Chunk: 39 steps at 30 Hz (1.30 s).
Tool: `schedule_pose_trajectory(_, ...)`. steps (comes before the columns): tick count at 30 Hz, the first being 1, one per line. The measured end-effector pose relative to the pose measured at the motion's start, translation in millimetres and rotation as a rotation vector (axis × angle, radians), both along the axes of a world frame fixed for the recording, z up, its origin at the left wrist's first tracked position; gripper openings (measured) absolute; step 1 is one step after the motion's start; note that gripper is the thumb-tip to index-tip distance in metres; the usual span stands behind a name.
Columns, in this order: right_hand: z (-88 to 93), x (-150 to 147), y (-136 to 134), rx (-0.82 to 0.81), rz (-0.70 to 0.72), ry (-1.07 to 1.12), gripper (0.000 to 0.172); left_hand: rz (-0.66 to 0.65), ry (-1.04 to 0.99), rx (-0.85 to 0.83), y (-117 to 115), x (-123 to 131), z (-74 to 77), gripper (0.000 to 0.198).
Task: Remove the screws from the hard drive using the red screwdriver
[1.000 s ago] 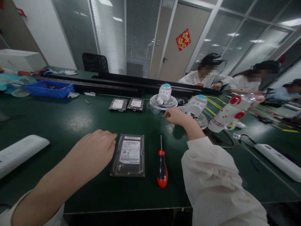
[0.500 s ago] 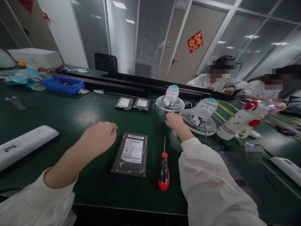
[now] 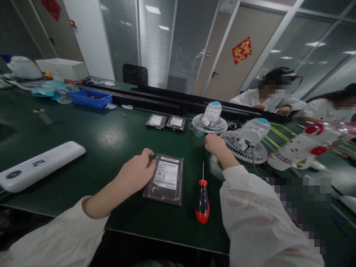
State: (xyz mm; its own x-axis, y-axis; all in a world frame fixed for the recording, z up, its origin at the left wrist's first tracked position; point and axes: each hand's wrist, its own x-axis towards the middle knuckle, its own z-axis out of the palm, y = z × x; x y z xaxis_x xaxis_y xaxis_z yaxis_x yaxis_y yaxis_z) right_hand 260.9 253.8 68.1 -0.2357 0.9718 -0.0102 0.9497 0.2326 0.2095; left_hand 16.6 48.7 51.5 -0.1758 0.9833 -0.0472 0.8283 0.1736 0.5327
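White illegible label (image 3: 166,175) on hard drive (image 3: 162,193)

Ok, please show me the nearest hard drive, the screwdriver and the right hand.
nearest hard drive (image 3: 166,179), head view, on its white label.
screwdriver (image 3: 202,200), head view, on the black part of the handle.
right hand (image 3: 215,144), head view, on the back of the hand.

- Three hard drives (image 3: 167,178) (image 3: 156,121) (image 3: 176,122)
- Two fans (image 3: 210,119) (image 3: 249,142)
- One screwdriver (image 3: 202,196)
- One blue tray (image 3: 91,99)
- Two co-workers (image 3: 267,99) (image 3: 328,109) sit at the table's far side
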Motion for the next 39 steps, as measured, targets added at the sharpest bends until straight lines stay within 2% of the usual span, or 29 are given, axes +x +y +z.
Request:
schedule_pose_trajectory(7, -4.1, 1, 2, -0.002, -0.008, 0.017, 0.04, -0.033, -0.138, -0.06, -3, 2, -2.7, 0.042)
schedule_pose_trajectory(17, -8.8, 4, 4, -0.019, 0.006, 0.067, 0.041, -0.03, -0.112, -0.082, -3, 4, -4.3, 0.04)
schedule_pose_trajectory(23, -8.1, 10, 11, -0.075, 0.003, 0.173, 0.039, -0.041, -0.121, -0.069, -4, 3, -8.0, 0.035)
schedule_pose_trajectory(28, 11.1, 23, 20, -0.199, 0.03, 0.405, 0.033, -0.061, -0.132, -0.072, -5, 2, -7.7, 0.033)
schedule_pose_trajectory(32, 22.1, 23, 14, -0.31, 0.097, 0.672, 0.018, -0.058, -0.135, -0.088, -6, 4, -4.5, 0.033)
schedule_pose_trajectory(35, 20.4, 6, 2, -0.429, 0.193, 0.853, 0.013, -0.063, -0.115, -0.08, -7, 5, -3.5, 0.033)
schedule_pose_trajectory(39, 11.8, -35, -16, -0.655, 0.34, 0.972, 0.023, -0.072, -0.106, -0.055, -8, 5, -3.9, 0.031)
